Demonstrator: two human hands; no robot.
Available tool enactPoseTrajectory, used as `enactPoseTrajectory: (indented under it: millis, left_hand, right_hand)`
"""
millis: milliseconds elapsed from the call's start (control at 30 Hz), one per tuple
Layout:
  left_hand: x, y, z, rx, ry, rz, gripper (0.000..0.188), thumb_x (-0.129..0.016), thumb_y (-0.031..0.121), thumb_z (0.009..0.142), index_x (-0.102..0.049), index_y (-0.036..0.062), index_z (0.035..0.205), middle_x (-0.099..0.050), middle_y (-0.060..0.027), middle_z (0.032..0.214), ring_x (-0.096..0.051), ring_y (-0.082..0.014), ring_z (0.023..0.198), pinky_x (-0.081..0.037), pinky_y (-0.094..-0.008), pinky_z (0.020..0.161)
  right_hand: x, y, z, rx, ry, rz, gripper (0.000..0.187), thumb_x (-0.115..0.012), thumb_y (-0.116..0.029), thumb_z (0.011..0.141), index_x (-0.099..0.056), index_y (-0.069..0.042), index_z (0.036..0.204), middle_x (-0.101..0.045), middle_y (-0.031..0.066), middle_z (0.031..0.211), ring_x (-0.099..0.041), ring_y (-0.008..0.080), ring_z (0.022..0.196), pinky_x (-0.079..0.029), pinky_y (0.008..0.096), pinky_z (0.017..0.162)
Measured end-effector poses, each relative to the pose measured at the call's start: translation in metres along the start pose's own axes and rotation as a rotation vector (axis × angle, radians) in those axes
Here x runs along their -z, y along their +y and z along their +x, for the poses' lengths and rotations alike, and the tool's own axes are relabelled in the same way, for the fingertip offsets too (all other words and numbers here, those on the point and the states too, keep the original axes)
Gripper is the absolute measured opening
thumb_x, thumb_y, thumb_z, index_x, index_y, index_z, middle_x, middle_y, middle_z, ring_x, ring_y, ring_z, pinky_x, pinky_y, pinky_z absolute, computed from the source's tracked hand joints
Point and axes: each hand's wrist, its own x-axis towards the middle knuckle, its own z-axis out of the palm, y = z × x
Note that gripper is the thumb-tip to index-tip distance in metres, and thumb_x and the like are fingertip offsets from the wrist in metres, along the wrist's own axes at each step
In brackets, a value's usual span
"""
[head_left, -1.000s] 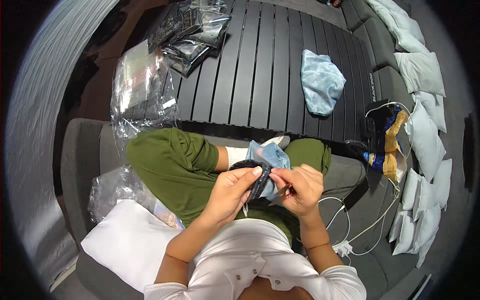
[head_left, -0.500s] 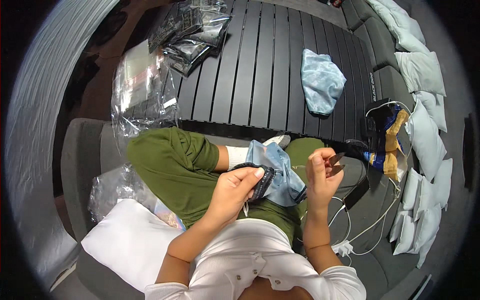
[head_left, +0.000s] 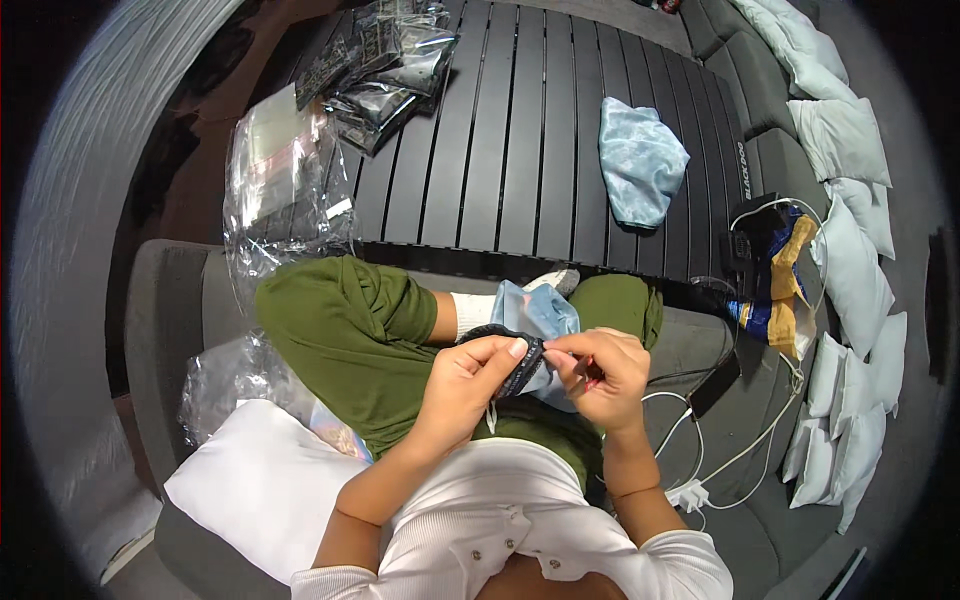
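Across my lap lies a light blue cloth piece [head_left: 535, 312] with a gathered black band [head_left: 522, 372] along its edge. Thumb and forefinger of my left hand [head_left: 468, 385] are closed on this band. From the other side my right hand [head_left: 605, 372] pinches the band's edge, its fingertips close to the left thumb. Something small and reddish shows among the curled right fingers, mostly hidden. A similar light blue cloth piece [head_left: 643, 165] rests on the black slatted table [head_left: 490, 150] in front of me.
Packets in clear wrap [head_left: 385, 85] and clear plastic bags [head_left: 285, 180] lie at the table's left. A white pillow [head_left: 265, 490] is by my left side. White cables [head_left: 735, 455], a dark phone-like slab [head_left: 713, 388] and a blue-and-yellow bag [head_left: 785, 285] are to my right.
My right hand has come in leftward to the black band. The dark pointed blades that stuck out of it no longer show. My left hand keeps its hold.
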Motion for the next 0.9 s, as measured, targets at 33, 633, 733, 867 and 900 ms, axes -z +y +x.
enactPoseTrajectory:
  millis: [33,633,733,867,900]
  left_hand:
    - [-0.001,0.002,-0.001,-0.029,0.004,0.06,0.019,-0.054,0.016,0.086,-0.062,-0.0018,0.09,-0.057,0.0044,0.073,-0.044,0.0013,0.06,-0.032,-0.0132,0.051]
    - [0.0,0.003,-0.004,-0.11,-0.015,0.14,0.018,-0.054,0.013,0.086,-0.062,-0.0035,0.09,-0.056,0.0042,0.075,-0.045,0.0005,0.064,-0.036,-0.0142,0.056]
    - [0.0,-0.003,-0.003,-0.146,0.023,0.218,0.016,-0.056,0.011,0.085,-0.062,-0.0032,0.088,-0.056,0.004,0.072,-0.045,0.0001,0.064,-0.037,-0.0152,0.055]
    - [-0.002,-0.003,-0.004,-0.356,0.079,0.594,0.011,-0.059,0.008,0.081,-0.061,-0.0028,0.085,-0.056,0.0001,0.067,-0.046,-0.0027,0.062,-0.038,-0.0174,0.053]
    - [-0.003,-0.002,-0.004,-0.355,0.081,0.593,0.011,-0.059,0.008,0.081,-0.061,-0.0028,0.085,-0.056,0.0001,0.067,-0.046,-0.0027,0.062,-0.038,-0.0174,0.053]
  right_hand:
    - [-0.001,0.003,-0.001,0.053,0.039,-0.009,0.01,-0.068,-0.009,0.07,-0.06,-0.003,0.071,-0.051,0.002,0.054,-0.042,0.01,0.042,-0.032,0.0217,0.041]
    - [0.007,0.0,0.0,0.125,-0.067,-0.129,0.016,-0.061,0.001,0.059,-0.058,-0.005,0.073,-0.054,0.0042,0.056,-0.047,0.0181,0.042,-0.035,0.0274,0.042]
    - [0.007,0.002,0.001,0.119,-0.079,-0.111,0.018,-0.058,0.002,0.056,-0.057,-0.005,0.072,-0.053,0.0044,0.056,-0.047,0.0192,0.042,-0.036,0.0275,0.043]
    - [0.004,0.006,-0.001,0.121,-0.045,-0.078,0.007,-0.062,-0.005,0.067,-0.055,-0.004,0.066,-0.046,0.0033,0.048,-0.042,0.0163,0.039,-0.032,0.0254,0.041]
    - [0.005,0.007,-0.001,0.118,-0.063,-0.072,0.007,-0.061,-0.005,0.067,-0.054,-0.004,0.065,-0.046,0.0033,0.048,-0.042,0.0164,0.039,-0.033,0.0256,0.041]
